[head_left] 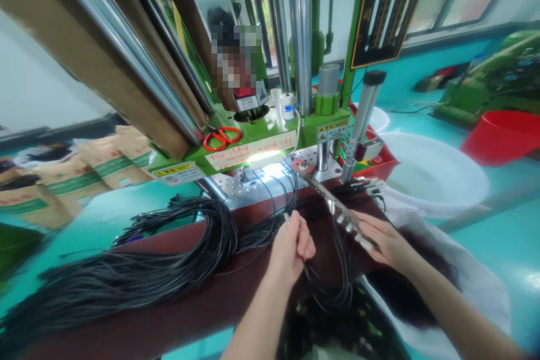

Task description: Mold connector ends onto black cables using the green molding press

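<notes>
Silver metal bar with whitish pieces along it (pixel 343 216): slanting forward from the right fingers, black cables dangling beneath.
Right fingers (pixel 371 230): closed on the bar's near end.
Left fingers (pixel 302 240): curled nearly shut, pinching a small pale piece (pixel 287 217).
Black cable bundle (pixel 126 278): sprawling left of the left fingers, over the reddish-brown worktop (pixel 177 304).
Green metal machine (pixel 311 130): just beyond the fingers, red-handled scissors (pixel 223 138) on top.

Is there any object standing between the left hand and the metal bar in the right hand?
Yes, partly: black cables hang below the metal bar, on the side toward the left hand. Above them, nothing visible stands between.
</notes>
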{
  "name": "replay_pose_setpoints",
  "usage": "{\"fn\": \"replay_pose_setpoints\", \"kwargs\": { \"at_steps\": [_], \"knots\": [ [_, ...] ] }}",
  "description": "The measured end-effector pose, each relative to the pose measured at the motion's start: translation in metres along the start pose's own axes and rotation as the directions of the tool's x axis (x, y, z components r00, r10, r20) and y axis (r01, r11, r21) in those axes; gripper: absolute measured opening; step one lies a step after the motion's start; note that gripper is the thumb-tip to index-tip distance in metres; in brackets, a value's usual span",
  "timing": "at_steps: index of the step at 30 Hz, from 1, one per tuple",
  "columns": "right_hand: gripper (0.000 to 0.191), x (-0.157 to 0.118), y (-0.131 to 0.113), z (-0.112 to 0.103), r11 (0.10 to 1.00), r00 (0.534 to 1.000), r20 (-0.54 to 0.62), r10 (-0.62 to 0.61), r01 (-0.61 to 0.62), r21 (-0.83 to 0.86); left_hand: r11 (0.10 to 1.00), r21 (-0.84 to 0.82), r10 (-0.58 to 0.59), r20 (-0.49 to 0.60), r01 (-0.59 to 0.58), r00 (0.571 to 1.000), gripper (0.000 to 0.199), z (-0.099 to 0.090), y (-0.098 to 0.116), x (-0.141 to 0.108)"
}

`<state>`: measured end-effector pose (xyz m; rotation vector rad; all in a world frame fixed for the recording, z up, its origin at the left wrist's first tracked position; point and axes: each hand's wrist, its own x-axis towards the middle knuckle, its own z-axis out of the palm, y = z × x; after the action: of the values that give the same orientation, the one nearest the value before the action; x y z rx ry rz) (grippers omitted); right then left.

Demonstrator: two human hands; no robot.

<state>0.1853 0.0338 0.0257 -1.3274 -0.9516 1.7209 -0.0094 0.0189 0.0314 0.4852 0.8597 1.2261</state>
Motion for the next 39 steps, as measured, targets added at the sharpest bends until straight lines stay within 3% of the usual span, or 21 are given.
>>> {"fn": "replay_pose_setpoints", "kwargs": {
  "at_steps": [3,6,9,11,18,23,39],
  "knots": [
    [0.046,0.000,0.002,-0.003,1.000,1.000,-0.004,-0.005,0.005,-0.029,0.994,-0.098,-0.050,-0.046,0.045,0.998,0.048,0.003,-0.003,0.014],
    [0.056,0.002,0.006,-0.007,0.995,0.996,0.074,-0.048,0.054,-0.084,0.994,0.109,0.042,-0.142,-0.027,0.989,0.045,0.009,-0.022,0.030],
    [0.062,0.004,0.010,-0.010,0.985,0.985,0.138,-0.100,0.117,-0.124,0.924,0.365,0.138,-0.042,-0.113,0.990,0.037,0.012,-0.039,0.040],
    [0.062,0.005,0.012,-0.012,0.981,0.984,0.137,-0.112,0.131,-0.140,0.897,0.419,0.148,0.020,-0.143,0.989,0.035,0.013,-0.043,0.042],
    [0.060,0.004,0.011,-0.011,0.973,0.979,0.175,-0.102,0.135,-0.187,0.906,0.409,0.131,-0.019,-0.112,0.991,0.038,0.012,-0.036,0.043],
    [0.051,0.003,0.011,-0.007,0.984,0.984,0.117,-0.135,0.147,-0.100,0.901,0.425,0.111,-0.035,-0.086,0.993,0.035,0.012,-0.033,0.042],
    [0.061,0.005,0.012,-0.011,0.983,0.983,0.168,-0.080,0.106,-0.151,0.814,0.553,0.217,-0.009,-0.176,0.976,0.037,0.009,-0.037,0.040]
  ]
}}
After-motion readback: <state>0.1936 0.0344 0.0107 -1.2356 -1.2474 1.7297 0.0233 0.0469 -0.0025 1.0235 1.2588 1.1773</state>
